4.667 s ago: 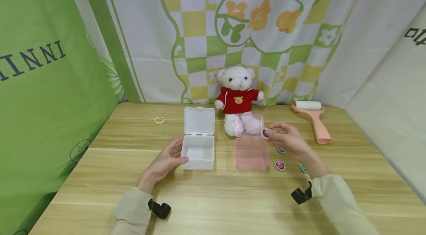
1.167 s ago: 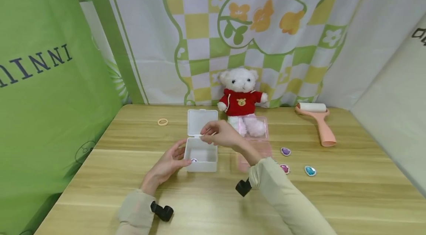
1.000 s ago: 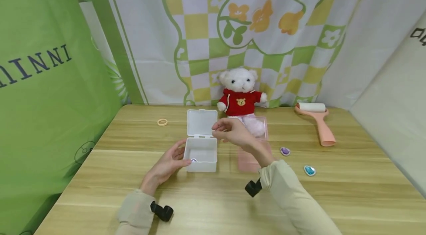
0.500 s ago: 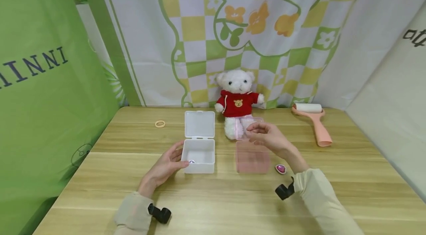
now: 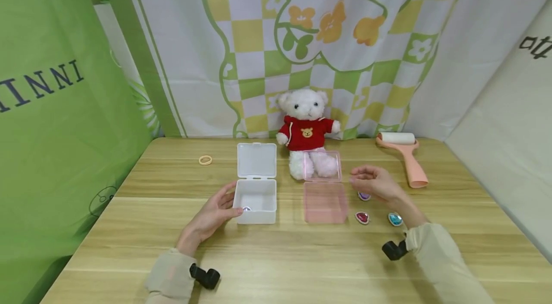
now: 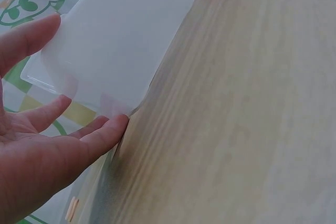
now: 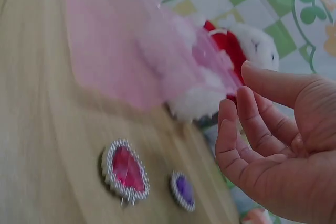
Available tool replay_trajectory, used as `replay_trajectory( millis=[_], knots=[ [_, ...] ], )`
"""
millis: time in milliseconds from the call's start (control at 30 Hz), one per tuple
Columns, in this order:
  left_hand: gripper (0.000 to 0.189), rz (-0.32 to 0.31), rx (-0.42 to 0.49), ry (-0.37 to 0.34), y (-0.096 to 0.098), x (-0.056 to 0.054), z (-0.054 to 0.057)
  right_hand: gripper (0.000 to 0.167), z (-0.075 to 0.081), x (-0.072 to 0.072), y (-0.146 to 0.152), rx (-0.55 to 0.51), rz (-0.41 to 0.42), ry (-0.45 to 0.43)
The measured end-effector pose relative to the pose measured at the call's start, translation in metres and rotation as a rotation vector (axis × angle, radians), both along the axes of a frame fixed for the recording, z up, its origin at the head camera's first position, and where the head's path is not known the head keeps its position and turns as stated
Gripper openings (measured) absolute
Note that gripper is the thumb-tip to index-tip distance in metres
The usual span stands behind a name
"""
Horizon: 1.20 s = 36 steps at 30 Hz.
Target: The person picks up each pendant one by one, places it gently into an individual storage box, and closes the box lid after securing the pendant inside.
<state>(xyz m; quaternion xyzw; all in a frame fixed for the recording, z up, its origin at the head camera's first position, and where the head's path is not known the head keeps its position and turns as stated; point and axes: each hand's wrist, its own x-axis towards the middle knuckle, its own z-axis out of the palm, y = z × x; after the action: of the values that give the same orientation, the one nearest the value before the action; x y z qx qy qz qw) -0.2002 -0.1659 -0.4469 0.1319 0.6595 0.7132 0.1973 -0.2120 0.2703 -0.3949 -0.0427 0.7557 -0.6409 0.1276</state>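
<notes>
My left hand [image 5: 215, 215] holds the opened white plastic box [image 5: 257, 217] at its left side, thumb at the front-left rim and fingers against the wall. Its lid stands up behind. Part of a purple gem [image 5: 247, 208] shows inside, by the thumb. My right hand [image 5: 375, 183] hovers right of the opened pink clear box [image 5: 325, 203], fingers loosely bent, with nothing visible between them. Below it lies a purple gem with a silvery beaded rim [image 7: 182, 190], partly hidden in the head view. A red-pink heart gem [image 7: 126, 169] and a blue gem [image 5: 395, 219] lie nearby on the table.
A white teddy bear in a red hoodie [image 5: 307, 131] sits behind the pink box. A peach-handled lint roller [image 5: 407, 155] lies at the back right. A small pale-orange ring [image 5: 205, 160] is at the back left. Curtains stand close behind the table [image 5: 267, 265].
A purple gem, held by my right hand 4.7 seconds ago, is now in the white box. From above that box my right hand has moved back right toward the loose gems. The left hand stays.
</notes>
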Motion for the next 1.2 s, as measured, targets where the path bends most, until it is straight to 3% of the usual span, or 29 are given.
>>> replay_trajectory(
  millis=[200, 300, 633, 833, 1067, 1200],
  knots=[
    [0.084, 0.010, 0.013, -0.023, 0.001, 0.000, 0.001, 0.044, -0.013, 0.001, 0.020, 0.032, -0.044, -0.043],
    [0.083, 0.009, 0.016, -0.024, 0.001, 0.001, 0.001, 0.040, -0.019, 0.000, 0.027, 0.031, -0.056, -0.051],
    [0.082, 0.001, 0.019, -0.015, 0.002, 0.001, 0.002, 0.039, -0.028, -0.006, 0.044, 0.074, 0.003, -0.085],
    [0.082, 0.008, 0.010, -0.018, 0.001, 0.001, 0.003, 0.045, -0.032, -0.010, 0.044, 0.206, 0.031, -0.042],
    [0.082, 0.010, -0.003, -0.016, 0.000, 0.001, 0.002, 0.039, -0.033, -0.011, 0.040, 0.445, 0.047, 0.090],
    [0.082, 0.008, -0.002, -0.014, 0.000, 0.000, 0.002, 0.035, -0.031, -0.010, 0.038, 0.480, 0.056, 0.109]
  ],
)
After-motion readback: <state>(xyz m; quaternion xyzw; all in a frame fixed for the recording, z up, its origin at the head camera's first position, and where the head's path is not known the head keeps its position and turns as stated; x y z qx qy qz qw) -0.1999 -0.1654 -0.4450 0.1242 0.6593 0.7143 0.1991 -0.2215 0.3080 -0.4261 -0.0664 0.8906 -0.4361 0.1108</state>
